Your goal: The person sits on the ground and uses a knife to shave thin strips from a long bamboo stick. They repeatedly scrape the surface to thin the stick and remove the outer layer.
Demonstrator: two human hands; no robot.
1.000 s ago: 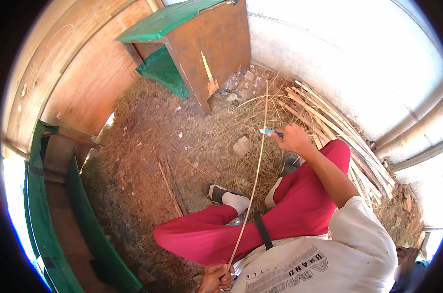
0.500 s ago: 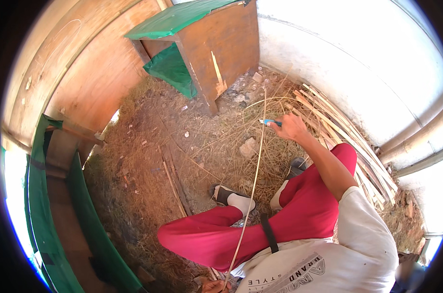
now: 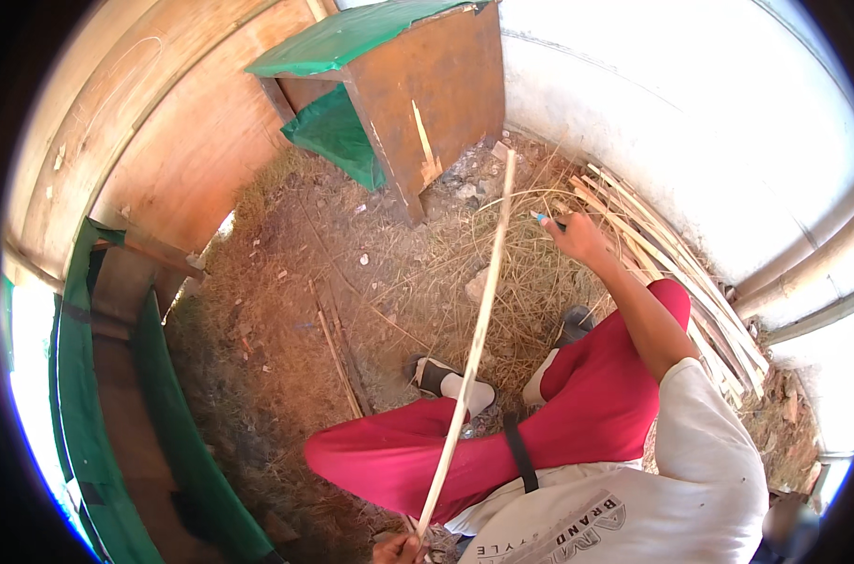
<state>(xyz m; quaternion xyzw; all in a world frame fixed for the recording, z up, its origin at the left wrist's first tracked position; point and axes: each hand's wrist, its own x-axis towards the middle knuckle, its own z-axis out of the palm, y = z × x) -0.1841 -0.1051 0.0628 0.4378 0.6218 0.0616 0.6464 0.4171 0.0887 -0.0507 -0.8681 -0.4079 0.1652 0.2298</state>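
A long pale strip of wood or bamboo [image 3: 484, 310] slants over my left thigh, its far tip raised past the middle of the floor. Low in the picture, my left hand [image 3: 401, 548] grips its near end, partly cut off by the rim. Closed around a small blue-handled cutter [image 3: 539, 217], my right hand [image 3: 576, 237] hovers just right of the strip's far part, apart from it. Most of the cutter is hidden in the fist, and its blade cannot be made out.
A bundle of split strips [image 3: 667, 254] lies along the white wall at right, beside loose thin shavings [image 3: 530, 273]. Ahead stands a brown wooden stand [image 3: 446, 103] with a green cover. Thin sticks [image 3: 335, 348] lie on the dirt. Green-edged boards [image 3: 150, 404] stand at left.
The strip has turned to show a broader face, and its far end has come up. My right hand with the cutter has moved slightly right, off the strip. My left hand has shifted slightly left.
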